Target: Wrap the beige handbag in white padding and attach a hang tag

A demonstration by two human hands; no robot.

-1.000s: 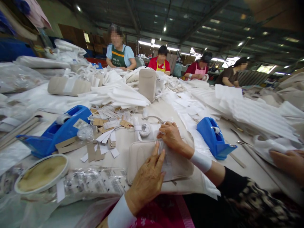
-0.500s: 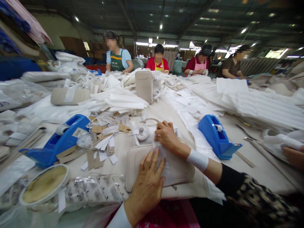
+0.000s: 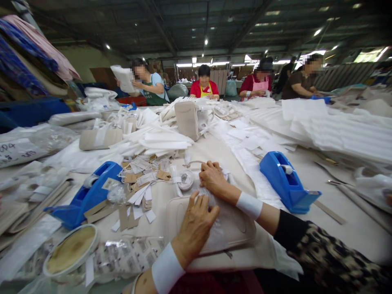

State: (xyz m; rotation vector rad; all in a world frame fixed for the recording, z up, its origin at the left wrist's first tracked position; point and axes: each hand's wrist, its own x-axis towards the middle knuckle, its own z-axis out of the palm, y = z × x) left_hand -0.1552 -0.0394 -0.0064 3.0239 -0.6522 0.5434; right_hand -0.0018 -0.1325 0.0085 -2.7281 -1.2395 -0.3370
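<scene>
A beige padded pouch (image 3: 235,226) lies flat on the table in front of me. A small clear plastic bag (image 3: 203,196) sits on top of it. My left hand (image 3: 196,228) rests on the pouch, its fingertips pinching the near end of the bag. My right hand (image 3: 212,179) has its fingers curled over the far end of the same bag, beside a coiled white strap (image 3: 185,179). White cuffs cover both my wrists.
Blue tape dispensers stand at the left (image 3: 87,196) and at the right (image 3: 288,181). Loose tags (image 3: 139,179), a round container (image 3: 70,249) and printed plastic bags (image 3: 128,253) lie to the left. Stacks of white fabric (image 3: 343,130) cover the table. Several other people work at the far end.
My left hand's fingers have curled from flat on the pouch into a pinch on the bag. My right hand has stayed at the bag's far end. The view has tilted upward slightly.
</scene>
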